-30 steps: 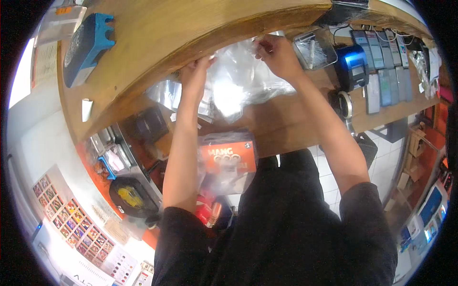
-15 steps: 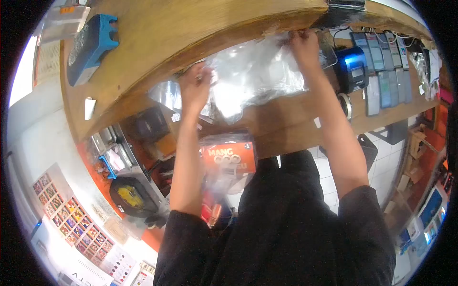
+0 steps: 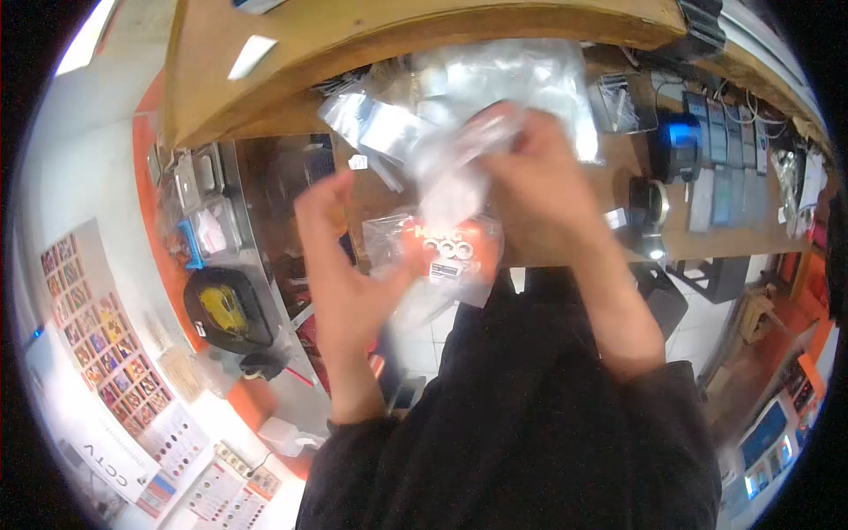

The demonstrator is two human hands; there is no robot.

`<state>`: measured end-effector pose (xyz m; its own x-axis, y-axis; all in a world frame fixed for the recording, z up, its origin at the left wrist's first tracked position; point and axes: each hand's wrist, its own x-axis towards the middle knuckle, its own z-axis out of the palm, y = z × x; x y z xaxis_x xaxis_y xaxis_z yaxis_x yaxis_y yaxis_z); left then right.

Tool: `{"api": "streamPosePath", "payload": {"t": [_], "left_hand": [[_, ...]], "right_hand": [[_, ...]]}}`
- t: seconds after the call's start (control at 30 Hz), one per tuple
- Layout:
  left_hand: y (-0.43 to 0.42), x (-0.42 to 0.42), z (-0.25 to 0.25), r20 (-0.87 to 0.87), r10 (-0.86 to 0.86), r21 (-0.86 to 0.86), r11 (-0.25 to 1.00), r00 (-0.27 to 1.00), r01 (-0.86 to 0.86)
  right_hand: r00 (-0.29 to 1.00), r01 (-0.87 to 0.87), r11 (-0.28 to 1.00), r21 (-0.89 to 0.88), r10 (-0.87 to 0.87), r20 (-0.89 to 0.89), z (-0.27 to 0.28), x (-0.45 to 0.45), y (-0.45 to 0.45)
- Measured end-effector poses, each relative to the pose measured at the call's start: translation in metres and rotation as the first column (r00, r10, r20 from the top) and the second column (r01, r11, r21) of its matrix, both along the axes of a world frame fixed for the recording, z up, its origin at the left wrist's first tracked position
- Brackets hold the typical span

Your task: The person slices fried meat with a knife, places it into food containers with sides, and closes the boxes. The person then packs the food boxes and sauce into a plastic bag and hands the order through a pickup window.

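My right hand [image 3: 539,168] pinches a crumpled clear plastic bag [image 3: 484,146] over the counter, and both are smeared by motion. Below it, an orange printed package [image 3: 468,238] in clear plastic wrap sits at the counter's near edge, in front of my body. My left hand [image 3: 349,261] is open to the left of that package, thumb and fingers spread apart. Whether its thumb touches the wrap, I cannot tell. Behind my right hand lies a pile of clear plastic bags [image 3: 552,79] under the wooden shelf.
A raised wooden shelf [image 3: 424,22] overhangs the back of the counter [image 3: 707,240]. On the right stand a blue-lit black device [image 3: 678,146] and several phone-like slabs [image 3: 724,199]. A black tray [image 3: 225,309] with something yellow in it is on the left.
My right hand has come back from the plastic pile toward me, now with a clear bag in it. My left hand has left the pile and dropped beside the orange package.
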<state>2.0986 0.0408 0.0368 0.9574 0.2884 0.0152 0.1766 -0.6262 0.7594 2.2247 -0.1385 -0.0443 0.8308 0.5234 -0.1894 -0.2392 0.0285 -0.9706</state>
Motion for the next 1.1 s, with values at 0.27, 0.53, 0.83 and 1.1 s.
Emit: {"api": "streamPosePath", "payload": {"t": [0.27,0.53,0.83,1.1], "left_hand": [[0.050,-0.093,-0.068,-0.053,0.152,0.166,0.976,0.987,-0.141],[0.041,-0.111,-0.046,-0.066,0.103,-0.449,0.885,0.992,-0.122],[0.051,-0.123,-0.026,-0.022,0.083,-0.652,0.754,0.996,-0.078],[0.070,-0.144,0.001,-0.048,0.113,-0.437,0.891,0.992,-0.123]], "right_hand": [[0.728,-0.570,0.761,-0.311,0.643,0.238,0.008,-0.104,0.072],[0.594,-0.451,0.285,-0.846,0.803,-0.046,-0.136,-0.088,0.101],[0.565,-0.455,0.277,-0.846,0.825,-0.033,-0.030,-0.113,0.065],[0.010,-0.183,0.301,-0.936,0.953,0.304,0.070,-0.121,-0.023]]}}
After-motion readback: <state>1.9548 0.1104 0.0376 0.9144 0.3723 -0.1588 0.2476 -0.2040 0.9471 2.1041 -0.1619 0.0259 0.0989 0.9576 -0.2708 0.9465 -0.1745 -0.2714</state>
